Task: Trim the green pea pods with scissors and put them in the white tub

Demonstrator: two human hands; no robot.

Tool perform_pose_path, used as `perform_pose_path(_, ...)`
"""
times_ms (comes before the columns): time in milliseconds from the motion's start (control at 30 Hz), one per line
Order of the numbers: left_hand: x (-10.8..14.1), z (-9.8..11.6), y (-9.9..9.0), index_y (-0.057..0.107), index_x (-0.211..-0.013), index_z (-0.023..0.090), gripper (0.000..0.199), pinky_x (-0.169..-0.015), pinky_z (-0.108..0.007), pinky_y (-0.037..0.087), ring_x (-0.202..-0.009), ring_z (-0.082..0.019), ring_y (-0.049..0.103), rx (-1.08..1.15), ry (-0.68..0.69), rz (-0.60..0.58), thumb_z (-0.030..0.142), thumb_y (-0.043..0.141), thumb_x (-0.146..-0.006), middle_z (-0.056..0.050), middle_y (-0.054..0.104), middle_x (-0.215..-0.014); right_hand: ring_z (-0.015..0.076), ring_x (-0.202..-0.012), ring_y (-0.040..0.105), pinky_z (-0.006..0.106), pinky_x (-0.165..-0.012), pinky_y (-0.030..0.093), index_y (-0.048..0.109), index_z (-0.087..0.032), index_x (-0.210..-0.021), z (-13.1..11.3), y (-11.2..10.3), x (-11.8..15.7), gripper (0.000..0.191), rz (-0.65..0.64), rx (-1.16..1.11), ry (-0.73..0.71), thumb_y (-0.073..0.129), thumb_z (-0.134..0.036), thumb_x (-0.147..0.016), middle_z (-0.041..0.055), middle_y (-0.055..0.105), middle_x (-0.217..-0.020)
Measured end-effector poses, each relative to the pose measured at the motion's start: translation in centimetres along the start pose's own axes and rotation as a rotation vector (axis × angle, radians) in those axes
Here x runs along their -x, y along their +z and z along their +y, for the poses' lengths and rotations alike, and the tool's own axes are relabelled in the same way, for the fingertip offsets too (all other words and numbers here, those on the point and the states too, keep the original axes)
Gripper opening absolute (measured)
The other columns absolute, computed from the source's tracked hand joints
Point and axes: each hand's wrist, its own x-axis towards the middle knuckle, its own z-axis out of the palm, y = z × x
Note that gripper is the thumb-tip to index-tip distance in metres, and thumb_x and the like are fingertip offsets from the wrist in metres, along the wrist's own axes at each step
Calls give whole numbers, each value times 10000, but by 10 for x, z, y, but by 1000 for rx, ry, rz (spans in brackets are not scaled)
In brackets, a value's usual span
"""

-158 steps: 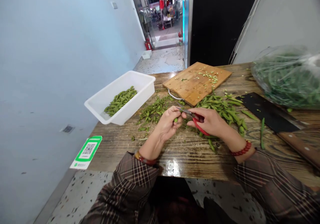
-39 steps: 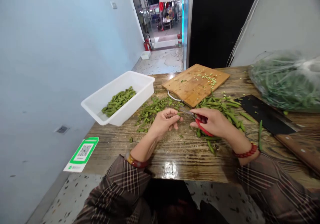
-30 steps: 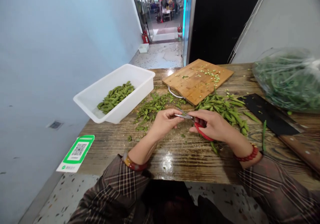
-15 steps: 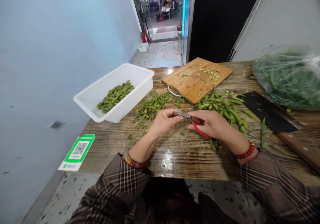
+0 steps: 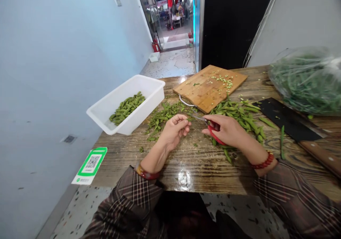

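Note:
My right hand (image 5: pixel 226 129) is closed round red-handled scissors (image 5: pixel 214 134), whose blades point left toward my other hand. My left hand (image 5: pixel 176 129) is closed in a pinch on a green soybean pod (image 5: pixel 188 119); most of the pod is hidden by the fingers. Just past my right hand lies a heap of whole pods (image 5: pixel 239 116). Small trimmed bits and pods (image 5: pixel 166 114) are scattered beyond my left hand. To the left stands a white plastic tub (image 5: pixel 128 127) with a pile of green pods (image 5: pixel 128 107) inside.
A wooden cutting board (image 5: pixel 205 86) with chopped green bits lies at the back. At the right are a cleaver (image 5: pixel 293 121) and a clear bag of greens (image 5: pixel 306 81). A QR-code card (image 5: pixel 90 165) sits at the left table edge (image 5: pixel 103 164).
My hands have drawn slightly apart, and the scissor blades have moved back from my left fingers. The view has tilted up a little.

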Motion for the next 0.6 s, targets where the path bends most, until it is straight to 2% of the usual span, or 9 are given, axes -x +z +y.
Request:
perform_pose_path(133, 0, 0, -1, 570, -844, 139, 299, -490, -154, 451, -543, -65, 591, 118, -13, -12, 209, 783, -645, -16, 684, -724, 169, -702, 573, 294, -670, 467, 622, -196, -1165, -2, 1, 1, 463, -40, 0, -42, 660, -474, -797, 48, 626, -833)
perform_pose_path(300, 3, -6, 5, 566, -842, 134, 323, -442, -151, 427, -518, -81, 608, 88, -22, -69, 237, 795, -640, -20, 695, -714, 175, -733, 583, 298, -683, 470, 615, -213, -1161, -9, 3, 1, 441, -62, 7, -62, 660, -465, -801, 45, 635, -848)
perform_pose_path(467, 6, -8, 11, 557, -821, 134, 313, -445, -158, 420, -500, -80, 599, 26, -30, -97, 256, 791, -653, -41, 714, -737, 181, -796, 602, 288, -714, 466, 609, -204, -1162, -14, 3, 1, 446, -49, -16, -83, 676, -447, -794, 69, 665, -946)
perform_pose_path(600, 5, -6, 9, 563, -804, 132, 279, -465, -160, 421, -498, -71, 582, -21, -17, -96, 237, 781, -666, -32, 706, -721, 158, -726, 590, 257, -665, 437, 652, -217, -1090, -12, 0, 0, 368, -76, -21, -79, 660, -453, -809, 43, 671, -867)
